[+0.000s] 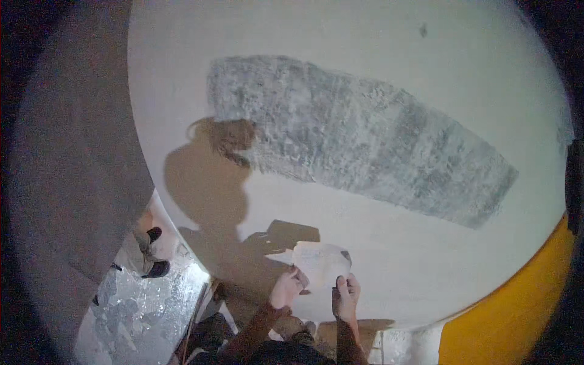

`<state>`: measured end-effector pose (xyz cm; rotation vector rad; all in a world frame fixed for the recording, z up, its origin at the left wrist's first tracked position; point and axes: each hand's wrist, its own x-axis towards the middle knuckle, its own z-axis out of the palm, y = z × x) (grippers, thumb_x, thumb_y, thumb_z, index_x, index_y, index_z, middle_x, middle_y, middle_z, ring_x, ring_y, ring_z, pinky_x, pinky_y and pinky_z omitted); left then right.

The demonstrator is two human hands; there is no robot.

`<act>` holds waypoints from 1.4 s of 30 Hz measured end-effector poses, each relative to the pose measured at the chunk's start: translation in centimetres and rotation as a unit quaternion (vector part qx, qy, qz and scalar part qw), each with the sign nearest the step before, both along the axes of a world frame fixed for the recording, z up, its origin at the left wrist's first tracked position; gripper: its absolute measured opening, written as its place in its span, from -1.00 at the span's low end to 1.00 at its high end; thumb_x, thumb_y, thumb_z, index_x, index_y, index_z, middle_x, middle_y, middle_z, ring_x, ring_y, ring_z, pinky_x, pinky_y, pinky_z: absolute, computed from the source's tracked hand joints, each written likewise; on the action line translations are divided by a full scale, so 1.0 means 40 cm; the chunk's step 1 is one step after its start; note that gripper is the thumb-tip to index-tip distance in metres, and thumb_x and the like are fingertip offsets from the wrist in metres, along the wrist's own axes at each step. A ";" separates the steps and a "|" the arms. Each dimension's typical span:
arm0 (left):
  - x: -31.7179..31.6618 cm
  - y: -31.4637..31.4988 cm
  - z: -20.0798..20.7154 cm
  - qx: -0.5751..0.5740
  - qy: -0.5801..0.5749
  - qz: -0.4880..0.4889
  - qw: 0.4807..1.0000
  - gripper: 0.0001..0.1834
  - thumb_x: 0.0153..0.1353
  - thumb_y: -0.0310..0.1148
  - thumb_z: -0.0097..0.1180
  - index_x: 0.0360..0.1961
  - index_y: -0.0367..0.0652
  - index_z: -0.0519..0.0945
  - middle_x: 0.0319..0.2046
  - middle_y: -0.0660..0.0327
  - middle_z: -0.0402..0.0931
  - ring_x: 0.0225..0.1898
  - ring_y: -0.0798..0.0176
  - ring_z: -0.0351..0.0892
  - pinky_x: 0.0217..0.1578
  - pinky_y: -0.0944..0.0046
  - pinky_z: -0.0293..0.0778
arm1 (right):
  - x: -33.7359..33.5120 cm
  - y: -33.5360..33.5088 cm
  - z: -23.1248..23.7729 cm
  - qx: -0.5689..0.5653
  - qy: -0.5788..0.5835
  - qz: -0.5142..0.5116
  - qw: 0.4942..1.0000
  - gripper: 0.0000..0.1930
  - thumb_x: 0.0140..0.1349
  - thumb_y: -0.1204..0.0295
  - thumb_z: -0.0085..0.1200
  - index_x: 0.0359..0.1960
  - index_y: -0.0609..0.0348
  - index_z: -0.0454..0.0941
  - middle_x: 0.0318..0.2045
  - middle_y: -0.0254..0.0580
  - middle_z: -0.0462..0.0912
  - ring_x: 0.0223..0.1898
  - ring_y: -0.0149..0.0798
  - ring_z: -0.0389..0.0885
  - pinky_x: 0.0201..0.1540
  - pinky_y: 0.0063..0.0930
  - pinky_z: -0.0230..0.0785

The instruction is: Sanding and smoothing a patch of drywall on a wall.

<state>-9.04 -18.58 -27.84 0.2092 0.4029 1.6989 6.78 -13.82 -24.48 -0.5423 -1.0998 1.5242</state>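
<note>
A small white sheet (321,263), thin like paper, is held up before a large white curved surface (340,216). Its upper right corner shows dark, as if folded over; I cannot tell its exact kind. My left hand (287,291) grips the lower left edge, fingers closed. At the lower right edge, my right hand (345,297) pinches the sheet with the thumb in front. A long, rough grey patch (365,137) spreads across the white surface beyond the hands. My shadow (207,176) falls over the patch's left end and the surface below it.
Lower left, a brightly lit, mottled floor (143,310) bears another person's legs and dark shoes (157,269). A dark grey surface (73,152) runs up the left side. An orange-yellow surface (505,304) curves along the lower right. A dark object (573,182) stands at the right rim.
</note>
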 end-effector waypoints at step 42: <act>0.176 -0.012 0.078 0.101 0.620 0.116 0.769 -0.50 0.20 -0.32 0.10 0.12 -0.33 0.37 -0.15 -0.07 0.57 -0.06 0.10 0.57 -0.06 0.22 0.44 | 0.110 -0.090 0.028 0.256 -0.342 -0.151 0.892 -0.58 0.17 0.59 0.01 0.10 0.37 0.36 -0.01 0.19 0.49 0.01 0.03 0.51 0.05 -0.31 0.34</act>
